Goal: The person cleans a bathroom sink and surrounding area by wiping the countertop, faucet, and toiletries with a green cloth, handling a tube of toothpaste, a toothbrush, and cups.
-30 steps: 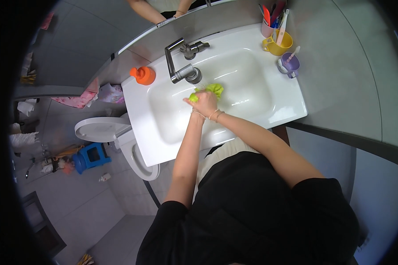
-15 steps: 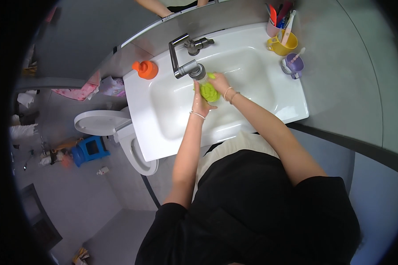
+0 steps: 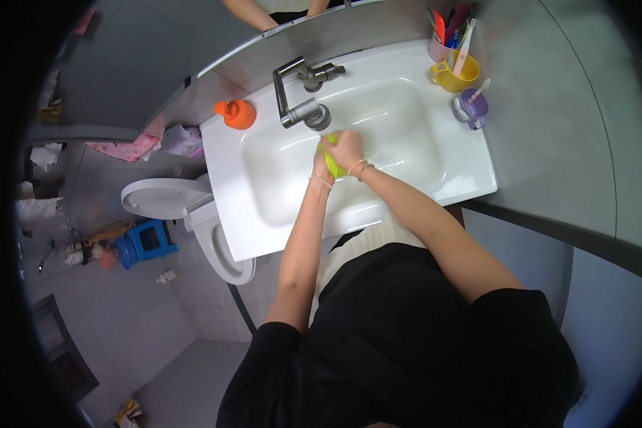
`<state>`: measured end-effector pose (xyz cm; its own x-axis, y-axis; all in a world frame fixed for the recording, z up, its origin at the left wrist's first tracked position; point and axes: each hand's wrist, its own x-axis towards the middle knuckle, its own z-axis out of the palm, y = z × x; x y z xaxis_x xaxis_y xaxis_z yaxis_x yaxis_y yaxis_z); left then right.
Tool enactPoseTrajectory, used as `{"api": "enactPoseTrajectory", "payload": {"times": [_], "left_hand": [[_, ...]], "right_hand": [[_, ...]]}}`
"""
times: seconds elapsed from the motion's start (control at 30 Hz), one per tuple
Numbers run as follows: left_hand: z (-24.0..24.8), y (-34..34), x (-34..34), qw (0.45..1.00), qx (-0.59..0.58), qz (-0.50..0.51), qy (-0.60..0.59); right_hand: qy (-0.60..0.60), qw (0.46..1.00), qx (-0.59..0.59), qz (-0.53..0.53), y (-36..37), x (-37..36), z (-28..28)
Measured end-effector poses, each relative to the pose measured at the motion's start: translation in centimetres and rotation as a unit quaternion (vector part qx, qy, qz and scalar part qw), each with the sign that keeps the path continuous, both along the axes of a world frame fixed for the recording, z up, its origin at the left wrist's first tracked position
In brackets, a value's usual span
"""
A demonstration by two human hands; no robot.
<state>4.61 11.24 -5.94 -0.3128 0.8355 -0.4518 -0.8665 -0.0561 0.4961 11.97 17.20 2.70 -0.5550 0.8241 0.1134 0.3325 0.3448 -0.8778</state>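
Observation:
Over the white washbasin (image 3: 264,214), both of my hands are closed around a crumpled lime-green cloth (image 3: 334,168). My right hand (image 3: 348,148) presses on it from above and the right, its fingers wrapped over it. From the left and below, my left hand (image 3: 321,167) grips the same cloth, partly hidden behind it. Just beyond my hands is the spout of the grey swivel faucet (image 3: 303,113). Most of the cloth is covered by my fingers.
An orange pump bottle (image 3: 237,113) stands on the basin's left corner. At the right rim are a yellow cup (image 3: 455,74), a purple cup (image 3: 472,108) and a pink holder (image 3: 441,48) with brushes. A toilet (image 3: 225,246) is left of the basin, near a blue stool (image 3: 150,241).
My hands have come together and moved slightly toward me from the spout. The cloth, spread wider before, is now bunched between them.

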Motion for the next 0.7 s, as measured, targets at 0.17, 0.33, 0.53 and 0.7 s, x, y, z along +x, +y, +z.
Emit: {"api": "enactPoseTrajectory", "payload": {"times": [0.17,0.33,0.53,0.7], "left_hand": [[4.8,0.5,1.6,0.944,-0.215,-0.023,0.251],[9.0,-1.5,-0.6,0.853,-0.322,-0.096,0.399],[13.3,-1.7,-3.1,0.949,-0.121,0.008,0.290],[15.8,-1.6,-2.4,0.953,-0.135,-0.020,0.272]], "right_hand": [[-0.108,0.994,-0.030,-0.019,3.4,1.6,-4.0],[-0.164,0.976,-0.105,0.097,6.2,7.4,-6.0],[-0.141,0.952,0.035,0.270,6.9,9.5,-4.7],[-0.023,0.962,0.005,0.273,4.8,2.3,-2.6]]}}
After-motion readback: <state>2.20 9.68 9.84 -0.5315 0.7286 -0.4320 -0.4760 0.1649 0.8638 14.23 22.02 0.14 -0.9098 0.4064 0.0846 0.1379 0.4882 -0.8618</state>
